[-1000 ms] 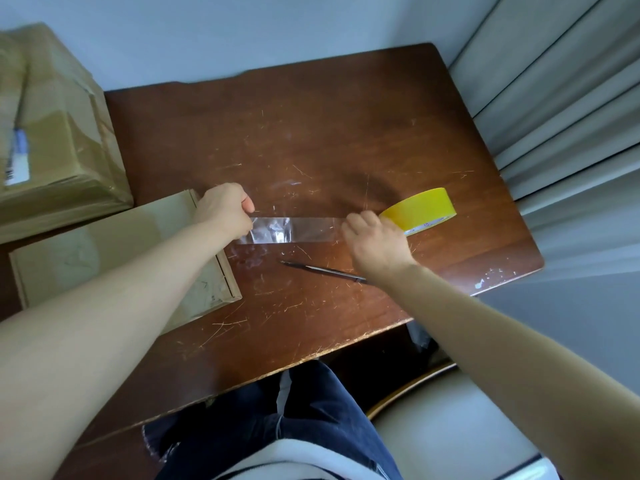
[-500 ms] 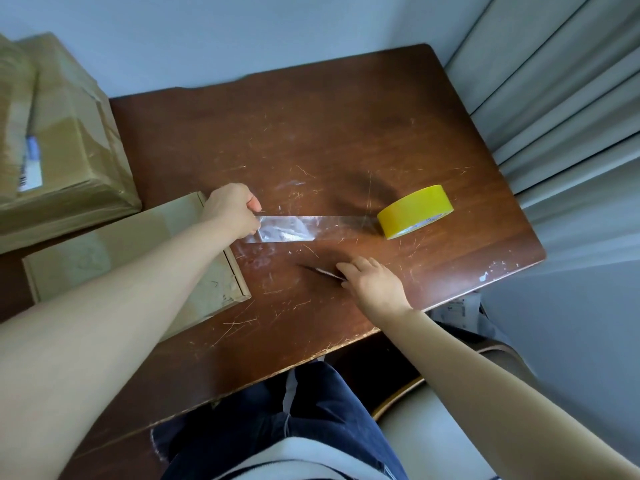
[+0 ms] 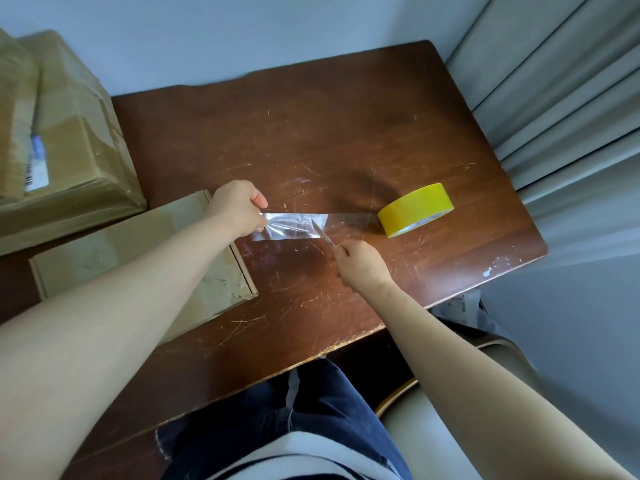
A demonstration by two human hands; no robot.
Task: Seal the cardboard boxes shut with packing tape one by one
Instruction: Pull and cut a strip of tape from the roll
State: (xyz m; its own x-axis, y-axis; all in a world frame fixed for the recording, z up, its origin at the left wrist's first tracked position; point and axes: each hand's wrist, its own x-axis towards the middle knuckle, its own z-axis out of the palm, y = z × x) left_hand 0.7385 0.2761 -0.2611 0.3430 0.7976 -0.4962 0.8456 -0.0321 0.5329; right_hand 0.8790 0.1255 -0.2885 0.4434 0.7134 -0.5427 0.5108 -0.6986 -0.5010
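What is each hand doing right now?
Left hand: pinching the end of the clear tape strip.
Right hand: gripping a thin pointed tool at the strip.

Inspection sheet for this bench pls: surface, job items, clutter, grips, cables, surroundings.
Surface: wooden table, heavily scratched, finish chipped near the right edge.
Job's things: yellow tape roll; clear tape strip stretched from it toward the left; flat cardboard box at the table's left; slim blade against the strip.
Clutter: nothing seen.
Grips: left hand pinches the strip's free end; right hand holds the blade.
Cables: nothing seen.
Surroundings: taped boxes stacked far left; curtain on the right; pale wall behind; chair seat below.
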